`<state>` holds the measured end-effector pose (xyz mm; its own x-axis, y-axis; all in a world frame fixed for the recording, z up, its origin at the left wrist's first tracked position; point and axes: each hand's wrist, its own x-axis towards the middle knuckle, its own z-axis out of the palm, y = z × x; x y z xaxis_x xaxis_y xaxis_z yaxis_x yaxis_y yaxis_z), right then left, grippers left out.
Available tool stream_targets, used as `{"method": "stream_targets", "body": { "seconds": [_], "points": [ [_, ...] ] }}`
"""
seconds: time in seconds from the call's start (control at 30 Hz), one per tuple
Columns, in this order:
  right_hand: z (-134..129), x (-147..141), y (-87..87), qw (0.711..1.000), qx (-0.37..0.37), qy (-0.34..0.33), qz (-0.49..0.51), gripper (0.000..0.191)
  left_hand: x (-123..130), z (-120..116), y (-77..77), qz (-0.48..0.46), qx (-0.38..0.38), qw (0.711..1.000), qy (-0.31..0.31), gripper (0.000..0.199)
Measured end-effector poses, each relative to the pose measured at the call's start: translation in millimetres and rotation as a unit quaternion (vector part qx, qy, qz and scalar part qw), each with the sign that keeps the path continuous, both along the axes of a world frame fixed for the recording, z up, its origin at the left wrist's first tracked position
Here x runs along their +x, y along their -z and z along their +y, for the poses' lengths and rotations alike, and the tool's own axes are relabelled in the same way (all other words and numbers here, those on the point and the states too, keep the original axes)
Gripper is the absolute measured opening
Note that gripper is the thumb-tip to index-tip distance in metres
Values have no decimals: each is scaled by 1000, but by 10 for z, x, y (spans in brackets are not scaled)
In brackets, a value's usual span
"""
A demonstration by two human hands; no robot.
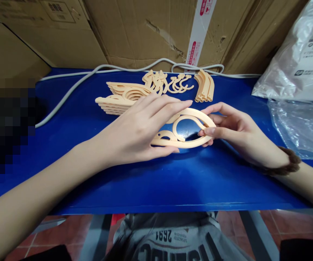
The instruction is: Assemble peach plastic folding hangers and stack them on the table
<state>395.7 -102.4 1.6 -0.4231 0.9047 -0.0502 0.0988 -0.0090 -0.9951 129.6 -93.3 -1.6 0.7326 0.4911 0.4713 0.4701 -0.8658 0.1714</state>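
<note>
Right hand (231,127) pinching the right end of a cream, oval, looped plastic frame (190,144) over the glossy blue bench (172,181), left hand (142,127) spread loosely across its left end, grey black-printed fabric (182,244) below (upside down, apparently "2691")

cream oval piece (191,144), blue tabletop (156,185), brown cardboard (129,40), white tape (200,29) printed red
</note>
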Motion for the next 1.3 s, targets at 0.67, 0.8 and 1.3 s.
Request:
{"method": "stream_targets", "body": {
  "seconds": [0.67, 0.8, 1.3],
  "points": [
    [58, 118, 16, 982, 157, -8, -106, 33, -264, 102, -385, 32, 86, 993, -76, 77],
    [115, 171, 65, 894, 341, -110, -269, 32, -507, 268, -563, 28, 74, 989, -122, 91],
    [152, 177, 154, 787, 452, -192, -373, 36, -1024, 764, -292, 66, -91, 976, -184, 85]
  ]
}}
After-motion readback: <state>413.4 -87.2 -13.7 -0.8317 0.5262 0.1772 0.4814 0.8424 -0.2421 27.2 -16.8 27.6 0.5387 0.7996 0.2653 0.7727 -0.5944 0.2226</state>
